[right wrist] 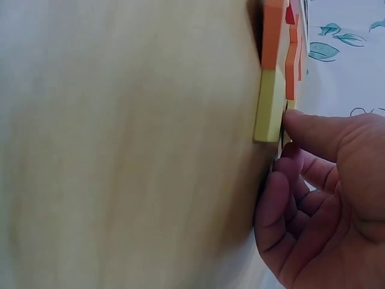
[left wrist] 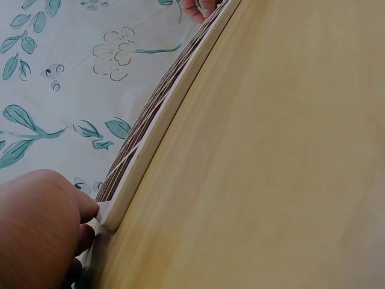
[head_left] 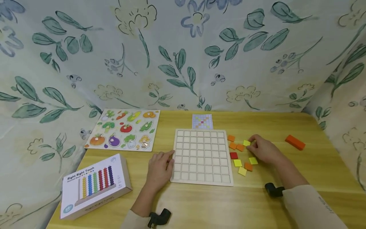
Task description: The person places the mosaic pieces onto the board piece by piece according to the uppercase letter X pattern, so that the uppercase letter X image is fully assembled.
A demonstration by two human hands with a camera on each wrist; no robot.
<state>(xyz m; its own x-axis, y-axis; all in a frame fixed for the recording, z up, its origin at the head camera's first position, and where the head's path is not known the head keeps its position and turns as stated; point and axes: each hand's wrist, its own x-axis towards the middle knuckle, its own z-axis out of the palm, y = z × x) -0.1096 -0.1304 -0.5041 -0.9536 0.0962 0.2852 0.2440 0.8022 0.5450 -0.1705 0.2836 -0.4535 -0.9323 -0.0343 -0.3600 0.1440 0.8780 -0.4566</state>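
Beige sleeves [head_left: 311, 205] reach in from the lower edge, with a black wrist camera [head_left: 274, 190] at each cuff. Beyond them, the person's left hand [head_left: 160, 168] lies on the wood-grain counter [head_left: 197, 203] with loosely bent fingers, the forefinger extended; forefinger and thumb touch the left edge of a pale wooden grid board [head_left: 201, 157], its square cells unfilled. On the board's other side, the right hand [head_left: 264, 149] has its thumb and forefinger nearly closed, pinching a yellow tile [head_left: 246, 143] at its edge, the other fingers curled inward; whether the tile is off the counter cannot be told. Near it lie four orange tiles [head_left: 248, 166], one red tile [head_left: 233, 155] and three more yellow tiles [head_left: 237, 163], all just to the right of the board.

Behind the board's far edge sits a small pattern card [head_left: 202, 121] printed with a coloured grid. Farther left are a vegetable puzzle board [head_left: 121, 130] and a "Right Right Touch" toy box [head_left: 95, 186]. An orange rectangular block [head_left: 295, 142] lies well to the right. Floral cloth [head_left: 183, 38] hangs behind the counter.
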